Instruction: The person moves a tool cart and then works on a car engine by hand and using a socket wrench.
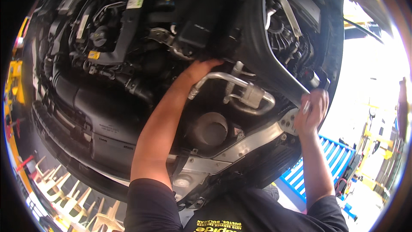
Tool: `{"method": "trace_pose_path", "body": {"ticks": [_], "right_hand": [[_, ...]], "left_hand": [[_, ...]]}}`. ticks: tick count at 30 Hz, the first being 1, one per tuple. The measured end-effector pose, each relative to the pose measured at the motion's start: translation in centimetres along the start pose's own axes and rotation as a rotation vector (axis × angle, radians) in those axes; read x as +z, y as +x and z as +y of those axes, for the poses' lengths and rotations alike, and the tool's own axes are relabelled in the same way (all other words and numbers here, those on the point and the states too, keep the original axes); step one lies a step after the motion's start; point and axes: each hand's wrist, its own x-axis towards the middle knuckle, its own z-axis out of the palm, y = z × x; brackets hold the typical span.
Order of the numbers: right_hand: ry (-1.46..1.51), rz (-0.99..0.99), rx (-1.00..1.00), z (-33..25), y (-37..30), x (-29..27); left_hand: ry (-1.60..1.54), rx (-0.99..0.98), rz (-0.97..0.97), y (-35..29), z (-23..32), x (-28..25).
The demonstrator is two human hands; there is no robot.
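1. Reaching beside the bent pipe (231,78), your left hand (206,68) hides its fingertips; can't tell grip.
2. Your right hand (312,109) curls by the black trim's (262,51) edge; hold unclear.
3. Narrow gap between pipe and left forearm (159,133).

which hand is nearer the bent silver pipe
Left. The left hand is close beside the upper curve of the bent silver pipe; the right hand is farther off, beyond the pipe's other end.
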Motion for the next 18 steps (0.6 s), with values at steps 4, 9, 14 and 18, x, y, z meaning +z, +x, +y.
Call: {"method": "trace_pose_path", "body": {"ticks": [4, 9, 14, 18], "right_hand": [[0.158, -0.439, -0.164, -6.4, -5.7, 0.3], [0.156, -0.537, -0.08, -6.3, -9.1, 3.3], [0.134, -0.589, -0.108, -7.4, -8.4, 3.9], [0.147, -0.613, -0.09, -7.5, -8.4, 4.0]], "left_hand": [[-0.135, -0.14, -0.101, -0.3, 0.1, -0.7], [-0.259, -0.036, -0.148, 0.0, 2.4, 0.6], [0.034, 0.092, 0.022, 0.0, -0.7, 0.5], [0.126, 0.08, -0.12, 0.4, -0.6, 0.1]]}}
